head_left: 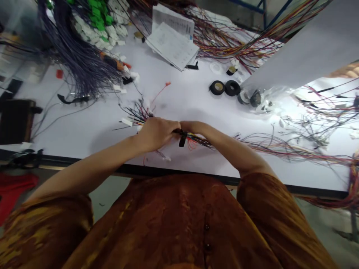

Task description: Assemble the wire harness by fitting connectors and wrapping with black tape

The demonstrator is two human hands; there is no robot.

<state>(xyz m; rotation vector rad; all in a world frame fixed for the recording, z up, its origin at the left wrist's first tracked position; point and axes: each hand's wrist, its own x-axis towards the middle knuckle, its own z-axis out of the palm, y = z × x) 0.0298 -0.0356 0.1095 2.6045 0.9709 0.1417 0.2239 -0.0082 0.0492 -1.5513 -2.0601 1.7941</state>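
A bundle of thin multicoloured wires (200,140) runs across the front of the white table, through both hands. My left hand (157,132) is closed round it, and loose ends with small connectors fan out to its left. Touching it from the right, my right hand (192,127) bends inward with its fingers closed at the bundle; its fingertips are mostly hidden. Just below where the hands meet, a short end of black tape (183,140) hangs from the wires. Red-orange wire loops show beside the tape.
Black tape rolls (232,88) stand beyond my hands. Papers (174,45) lie at the back. Dark wires (81,56) with white and green connectors (98,15) are piled back left. At right are a large white tube-like object (303,48), more wires and another person's hand (346,70).
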